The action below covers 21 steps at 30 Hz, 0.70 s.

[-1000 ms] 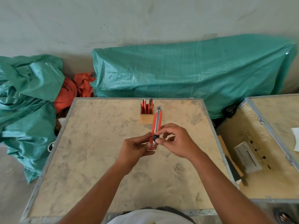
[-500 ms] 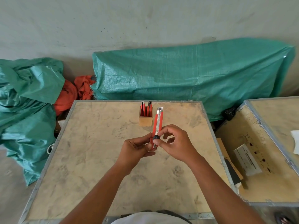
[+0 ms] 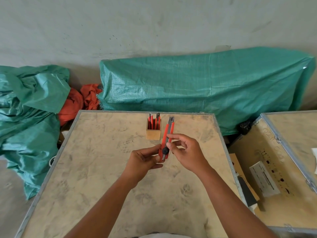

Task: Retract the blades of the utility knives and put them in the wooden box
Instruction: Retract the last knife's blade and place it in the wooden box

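A red utility knife (image 3: pixel 167 134) with a grey metal spine and a black wheel is held above the middle of the table, tip pointing away from me. My left hand (image 3: pixel 143 160) grips its lower end. My right hand (image 3: pixel 186 152) touches its right edge with thumb and forefinger just above the wheel. A short metal tip shows at the far end. A small wooden box (image 3: pixel 153 133) stands near the table's far edge, just left of the knife's tip, with two red utility knives (image 3: pixel 154 120) upright inside.
The work surface is a plywood table (image 3: pixel 96 169) with a metal rim. A second crate (image 3: pixel 274 169) stands to the right, with a white carton and a dark object. Green tarps (image 3: pixel 197 86) and orange cloth (image 3: pixel 77 102) lie behind and to the left.
My right fingers have slid up from the black wheel to the knife's edge just above it. The knife and my left hand stay about where they were.
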Tool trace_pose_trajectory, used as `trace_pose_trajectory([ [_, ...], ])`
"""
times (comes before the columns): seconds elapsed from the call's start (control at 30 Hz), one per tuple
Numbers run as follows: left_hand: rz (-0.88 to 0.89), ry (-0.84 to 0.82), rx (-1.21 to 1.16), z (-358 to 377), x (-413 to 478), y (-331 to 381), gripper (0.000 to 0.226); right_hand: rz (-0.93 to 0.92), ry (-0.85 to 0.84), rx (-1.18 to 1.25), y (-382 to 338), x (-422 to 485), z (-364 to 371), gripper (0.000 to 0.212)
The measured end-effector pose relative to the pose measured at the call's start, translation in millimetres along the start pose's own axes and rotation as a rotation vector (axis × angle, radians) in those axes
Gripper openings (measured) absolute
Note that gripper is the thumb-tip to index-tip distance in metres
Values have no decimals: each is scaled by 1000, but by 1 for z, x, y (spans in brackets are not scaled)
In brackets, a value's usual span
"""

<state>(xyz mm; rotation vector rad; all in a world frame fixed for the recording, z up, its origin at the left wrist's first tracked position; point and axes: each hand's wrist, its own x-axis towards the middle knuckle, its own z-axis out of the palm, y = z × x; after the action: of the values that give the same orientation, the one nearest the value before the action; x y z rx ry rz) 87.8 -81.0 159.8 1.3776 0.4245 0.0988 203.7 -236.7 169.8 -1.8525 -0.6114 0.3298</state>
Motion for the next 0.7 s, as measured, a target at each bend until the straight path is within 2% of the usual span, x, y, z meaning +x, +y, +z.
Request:
trace_pose_trajectory([
  [0.3, -30, 72, 114, -13, 64, 2, 37, 26, 31, -66, 10, 71, -1, 29],
  [0.43, -63, 110, 290, -21, 106, -4, 35, 10, 83, -139, 22, 114, 6, 28],
  [0.57, -115, 190, 525, -28, 145, -11, 49, 11, 146, -192, 47, 154, 20, 26],
  [0.7, -74, 238, 594, -29, 177, -9, 61, 12, 182, -227, 73, 183, 38, 24],
])
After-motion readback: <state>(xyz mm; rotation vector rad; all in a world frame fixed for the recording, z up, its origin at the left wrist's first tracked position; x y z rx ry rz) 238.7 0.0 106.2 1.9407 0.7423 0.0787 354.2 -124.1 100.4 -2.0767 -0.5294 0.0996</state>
